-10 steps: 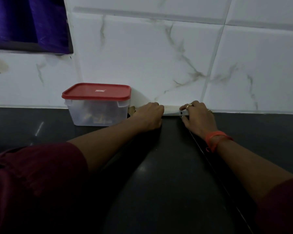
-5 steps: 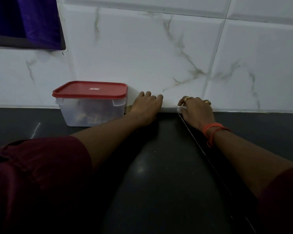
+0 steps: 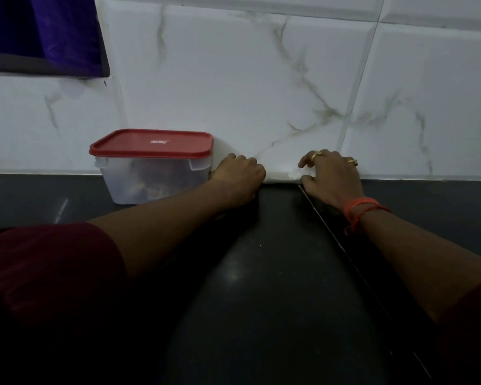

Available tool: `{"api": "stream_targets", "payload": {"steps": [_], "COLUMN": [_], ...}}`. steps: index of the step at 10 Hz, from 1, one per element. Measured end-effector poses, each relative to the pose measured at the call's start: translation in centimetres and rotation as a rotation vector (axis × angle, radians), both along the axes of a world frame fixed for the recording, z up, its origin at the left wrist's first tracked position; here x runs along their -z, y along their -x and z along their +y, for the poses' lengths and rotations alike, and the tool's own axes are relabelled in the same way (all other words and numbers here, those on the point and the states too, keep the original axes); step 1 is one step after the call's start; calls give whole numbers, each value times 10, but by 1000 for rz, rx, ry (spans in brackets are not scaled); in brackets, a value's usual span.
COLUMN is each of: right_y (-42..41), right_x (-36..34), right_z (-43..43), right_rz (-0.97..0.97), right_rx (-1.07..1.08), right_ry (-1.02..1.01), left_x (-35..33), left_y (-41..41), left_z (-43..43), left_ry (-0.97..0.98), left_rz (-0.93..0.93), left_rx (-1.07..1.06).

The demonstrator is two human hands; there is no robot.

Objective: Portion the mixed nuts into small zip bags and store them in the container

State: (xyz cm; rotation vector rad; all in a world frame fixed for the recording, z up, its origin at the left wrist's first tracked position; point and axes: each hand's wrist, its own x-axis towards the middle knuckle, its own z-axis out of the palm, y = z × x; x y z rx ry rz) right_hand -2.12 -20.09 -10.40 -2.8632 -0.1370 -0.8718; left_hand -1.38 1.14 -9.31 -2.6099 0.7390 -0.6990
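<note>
Mid-frame at wall foot: right hand [image 3: 334,173] pinches end of pale zip bag [image 3: 282,175]; left hand [image 3: 238,177], fingers curled, seemingly grips other end. Container [image 3: 150,180], red lid [image 3: 153,143] on, center-left, just beside left hand on dark counter [image 3: 261,273].

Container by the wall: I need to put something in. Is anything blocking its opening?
Yes. The red lid sits closed on the container, covering its opening. Nothing else visible stands between it and the left hand.
</note>
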Motion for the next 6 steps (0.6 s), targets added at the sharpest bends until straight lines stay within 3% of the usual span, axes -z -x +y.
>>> {"api": "stream_targets", "payload": {"steps": [2, 6], "right_y": [5, 16], "right_x": [-1, 2], "right_z": [0, -4], "right_rz": [86, 14], "right_rx": [-2, 57], "right_ry": [-81, -87], "left_x": [-7, 0], "left_y": [4, 13], "left_z": [-1, 4], "left_ry": [-66, -20], "left_rz": [-2, -25], "left_rx": [-83, -68]}}
